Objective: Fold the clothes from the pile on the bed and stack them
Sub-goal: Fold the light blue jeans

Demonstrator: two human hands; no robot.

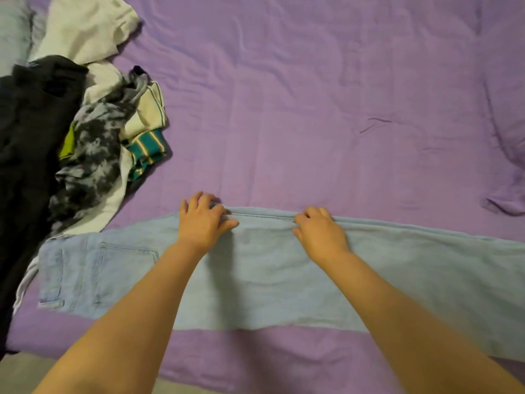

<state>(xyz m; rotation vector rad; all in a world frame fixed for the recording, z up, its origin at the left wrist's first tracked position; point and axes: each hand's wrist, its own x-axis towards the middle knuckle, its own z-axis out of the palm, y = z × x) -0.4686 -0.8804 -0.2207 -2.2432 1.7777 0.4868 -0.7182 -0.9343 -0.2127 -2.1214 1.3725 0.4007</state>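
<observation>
Your pale blue denim jeans (255, 274) lie flat across the lower half of the frame on the lilac bed sheet (312, 109), already doubled leg on leg, waistband and back pocket at lower left, legs running off the right edge. Your left hand (203, 220) sits on the far seam near the thigh, fingers curled over the edge as if pinching it; your right hand (319, 233) grips the same seam further along, fingertips tucked over the fabric. Both appear to be grasping denim, though how much cloth each holds is hidden under the fingers.

Watch these risks, as I judge them:

- You hold only the far edge. If you lift to fold from here, the lower layer may stay behind and the two legs will slide out of line.
- The leg ends are out of frame at right, so you cannot check that the hems match; a blind fold could come out skewed.
- The waistband lies just beside the loose pile of unfolded clothes (85, 132) at left, with the black garment (31, 123) and grey tie-dye top (93, 155) closest. Dragging the jeans leftward could snag or bury them.
- Wrinkles in the sheet may bunch under the denim if you pull instead of lifting.
</observation>
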